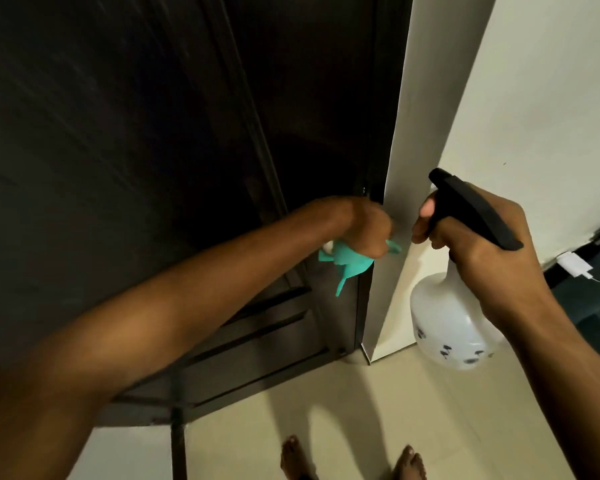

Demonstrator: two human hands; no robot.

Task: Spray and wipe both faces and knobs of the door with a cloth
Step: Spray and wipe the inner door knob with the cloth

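Two bare feet (352, 460) stand on the pale tiled floor (413, 410), at the bottom of the view, below both hands.

There are two hands, one cloth, one spray bottle and one door.

The right hand (478, 233) is curled round the neck of the spray bottle (454, 327). Its fingers wrap the black trigger head, which sticks up above the hand and points up and to the left. The round white body of the bottle hangs below the hand. There are small dark marks printed on the body, but they are too blurry to read.

The left hand (368, 226) is just left of the right hand, with a small gap between them. It is closed tight round the cloth (347, 261), which is teal. It bunches out under the hand, with one end dangling down and a small tip poking out toward the right hand. The hand presses the cloth at the right edge of the door (153, 150), where it meets the wall (430, 116). I cannot tell if a knob is under the cloth.

The door is dark brown and fills the space above and to the left of the left hand. The wall is cream and stands above and behind the right hand.

Far off past the right hand, one small white plug (574, 265) with a thin cable sits low by the wall.
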